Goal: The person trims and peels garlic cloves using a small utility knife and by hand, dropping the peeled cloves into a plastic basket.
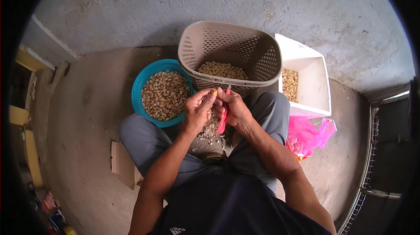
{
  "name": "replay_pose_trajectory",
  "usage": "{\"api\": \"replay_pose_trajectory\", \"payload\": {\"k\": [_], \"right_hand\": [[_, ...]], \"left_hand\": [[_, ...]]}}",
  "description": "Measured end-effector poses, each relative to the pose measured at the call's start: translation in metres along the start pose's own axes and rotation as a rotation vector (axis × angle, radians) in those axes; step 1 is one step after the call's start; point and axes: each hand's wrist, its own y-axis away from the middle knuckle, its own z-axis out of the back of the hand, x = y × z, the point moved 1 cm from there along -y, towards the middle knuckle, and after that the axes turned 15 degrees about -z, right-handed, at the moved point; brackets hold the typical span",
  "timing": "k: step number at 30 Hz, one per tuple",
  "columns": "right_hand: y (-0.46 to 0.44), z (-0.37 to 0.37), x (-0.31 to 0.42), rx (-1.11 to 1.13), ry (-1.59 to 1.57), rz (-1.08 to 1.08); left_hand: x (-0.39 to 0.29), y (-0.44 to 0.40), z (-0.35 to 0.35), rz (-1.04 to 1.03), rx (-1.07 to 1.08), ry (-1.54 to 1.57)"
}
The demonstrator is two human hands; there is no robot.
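Note:
My left hand (199, 107) pinches a small yellow-orange kernel (215, 92) between thumb and fingers. Closed around a small pink-handled knife (223, 121) is my right hand (233, 107), its fingertips meeting the left hand's at the kernel. Only a short metal tip of the knife shows above the fist. Both hands are held over a pile of pale peelings (211, 131) on the floor between my legs. Just beyond them stands a taupe perforated basket (186, 66) with pale kernels (223, 70) at its bottom. Left of it, a teal basin (138, 87) holds many brownish, nut-like pieces (164, 95).
A white foam box (318, 86) at the right holds more tan pieces (289, 84). In front of it lies a bright pink plastic bag (308, 136). A cardboard piece (124, 165) is on the floor by my left leg. The grey wall (262, 3) rises behind the containers.

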Motion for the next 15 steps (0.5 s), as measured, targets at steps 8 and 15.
{"api": "replay_pose_trajectory", "payload": {"k": [8, 15], "right_hand": [[-0.002, 0.002, -0.005, -0.014, 0.143, 0.021], [0.004, -0.001, 0.006, -0.049, 0.557, 0.165]], "left_hand": [[0.011, -0.002, 0.014, 0.138, -0.157, 0.285], [0.009, -0.006, 0.023, 0.199, -0.135, 0.397]]}}
